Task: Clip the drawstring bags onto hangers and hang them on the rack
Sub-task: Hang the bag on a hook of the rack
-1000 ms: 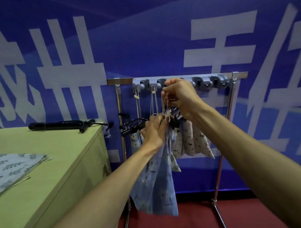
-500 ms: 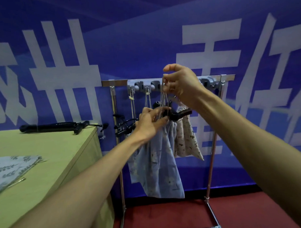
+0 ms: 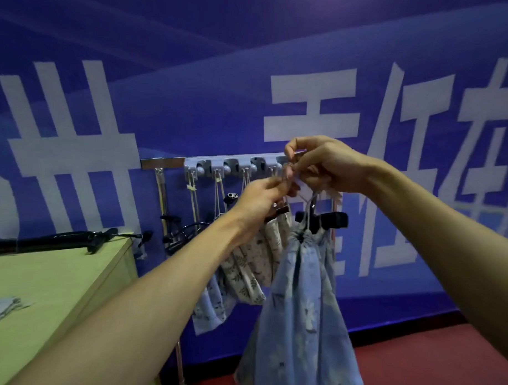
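A light blue flowered drawstring bag (image 3: 303, 305) hangs from a black clip hanger (image 3: 325, 220) by its cords. My right hand (image 3: 329, 163) pinches the cord loop up at the grey hook strip of the rack (image 3: 231, 165). My left hand (image 3: 261, 196) pinches the same cords just left of it, in front of the strip. A cream leaf-print bag (image 3: 249, 267) and a pale blue bag (image 3: 208, 312) hang behind my left forearm. The hook under my fingers is hidden.
A light wooden table (image 3: 49, 288) stands at the left, with black hangers (image 3: 56, 241) along its back edge and a patterned bag (image 3: 3, 307) at its left. More black hangers (image 3: 179, 236) hang on the rack's left post. Red floor lies below.
Both hands and the blue bag have shifted right along the rack and the bag has risen. My left hand has come up from the bag's top to the cords by the hook strip.
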Demonstrator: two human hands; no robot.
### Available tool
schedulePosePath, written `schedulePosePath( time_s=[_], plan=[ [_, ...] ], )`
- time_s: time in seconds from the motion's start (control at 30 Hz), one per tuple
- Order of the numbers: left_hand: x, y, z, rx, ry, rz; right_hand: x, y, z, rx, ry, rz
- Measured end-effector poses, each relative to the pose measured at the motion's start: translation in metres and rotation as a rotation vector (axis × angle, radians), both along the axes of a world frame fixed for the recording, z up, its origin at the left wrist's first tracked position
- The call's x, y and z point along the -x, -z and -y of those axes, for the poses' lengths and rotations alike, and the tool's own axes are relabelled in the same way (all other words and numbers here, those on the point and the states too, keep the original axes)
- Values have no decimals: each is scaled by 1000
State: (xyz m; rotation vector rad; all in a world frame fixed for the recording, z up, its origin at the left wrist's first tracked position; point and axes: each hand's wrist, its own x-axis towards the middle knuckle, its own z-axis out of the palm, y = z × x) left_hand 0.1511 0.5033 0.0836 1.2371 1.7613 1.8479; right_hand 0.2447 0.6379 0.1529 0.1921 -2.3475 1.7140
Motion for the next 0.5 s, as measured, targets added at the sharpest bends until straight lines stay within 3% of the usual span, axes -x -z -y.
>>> schedulePosePath(
  time_s=[0.2,0.3,0.5],
  plan=[
    [-15,5,-48,-14,195,247,-12,24,-66,-1,-26,6],
    [-13,9,-69,45,178,344,-1,40,-93,-90,23,-5],
    [18,22,-103,179,-85,106,28,56,-135,-457,314,-79]
  ],
)
